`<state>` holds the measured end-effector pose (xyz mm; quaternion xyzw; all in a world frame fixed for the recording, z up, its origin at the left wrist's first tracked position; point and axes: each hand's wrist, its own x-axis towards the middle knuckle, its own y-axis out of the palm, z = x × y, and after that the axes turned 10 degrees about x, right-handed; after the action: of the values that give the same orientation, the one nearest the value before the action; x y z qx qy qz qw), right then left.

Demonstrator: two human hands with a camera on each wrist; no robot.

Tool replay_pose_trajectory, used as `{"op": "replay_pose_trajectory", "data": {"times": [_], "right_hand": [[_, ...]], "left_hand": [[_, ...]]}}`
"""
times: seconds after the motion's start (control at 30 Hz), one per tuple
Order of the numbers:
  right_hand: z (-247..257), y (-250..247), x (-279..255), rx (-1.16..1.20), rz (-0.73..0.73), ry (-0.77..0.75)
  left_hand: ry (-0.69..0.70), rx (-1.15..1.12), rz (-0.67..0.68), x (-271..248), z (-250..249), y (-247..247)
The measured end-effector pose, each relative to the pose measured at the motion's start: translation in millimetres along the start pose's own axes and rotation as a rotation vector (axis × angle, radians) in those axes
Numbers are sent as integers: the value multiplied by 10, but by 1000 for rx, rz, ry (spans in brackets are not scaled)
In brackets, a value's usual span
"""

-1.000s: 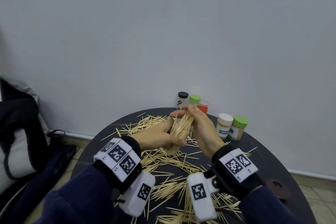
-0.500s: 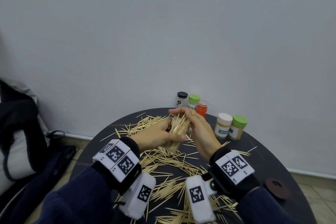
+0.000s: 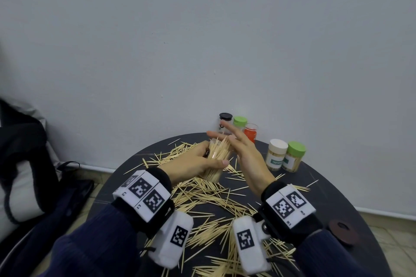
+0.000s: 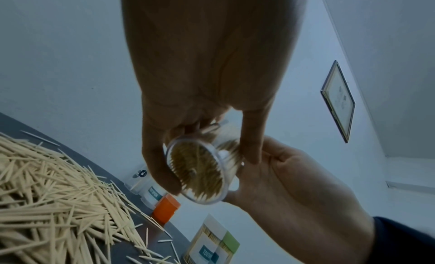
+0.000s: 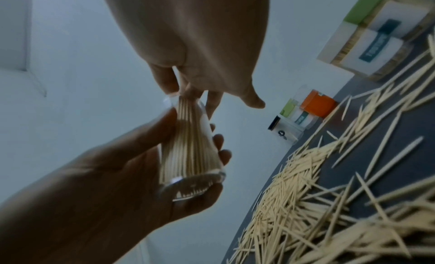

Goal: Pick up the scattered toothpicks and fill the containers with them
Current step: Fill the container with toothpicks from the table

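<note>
My left hand (image 3: pixel 203 161) grips a clear container (image 3: pixel 217 159) packed with upright toothpicks, tilted and held above the table. Seen from below in the left wrist view, the container (image 4: pixel 197 172) shows its round base full of toothpick ends. My right hand (image 3: pixel 238 148) is beside and over the container's mouth with its fingers straight. In the right wrist view its fingertips (image 5: pixel 190 91) touch the toothpick tips at the rim of the container (image 5: pixel 188 147). Scattered toothpicks (image 3: pixel 209 200) cover the round dark table (image 3: pixel 337 200).
Several closed jars stand at the table's far edge: a black-lidded one (image 3: pixel 225 122), a green-lidded one (image 3: pixel 240 122), an orange one (image 3: pixel 251 134), a white-lidded one (image 3: pixel 276 154) and another green-lidded one (image 3: pixel 294 157). A dark round lid (image 3: pixel 343 230) lies at right. A bag (image 3: pixel 22 153) sits left of the table.
My right hand held the toothpick bundle at the container's mouth; now its fingers have straightened out. The bundle sits lower inside the container. The left hand keeps its grip.
</note>
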<state>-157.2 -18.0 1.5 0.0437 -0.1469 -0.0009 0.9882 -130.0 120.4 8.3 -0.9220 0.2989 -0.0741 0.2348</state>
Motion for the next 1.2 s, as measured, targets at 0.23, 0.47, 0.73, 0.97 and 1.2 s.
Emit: {"op": "replay_pose_trajectory", "data": {"times": [0.23,0.47,0.73,0.97,1.2], "right_hand": [[72,-50,-15,-202,77,42],[58,-67,8,-258,100,36],[-2,-94,32,-297,34,-90],[-18,-116,35,-336,-8,-65],[49,-105,0,-419,19,-84]], "left_hand": [[-43,11,-119,52,49,-44],[-29,18,-131,70,71,-53],[23,101,-151,50,98,-83],[51,137,-106,31,115,-105],[69,138,-99,43,137,-112]]}}
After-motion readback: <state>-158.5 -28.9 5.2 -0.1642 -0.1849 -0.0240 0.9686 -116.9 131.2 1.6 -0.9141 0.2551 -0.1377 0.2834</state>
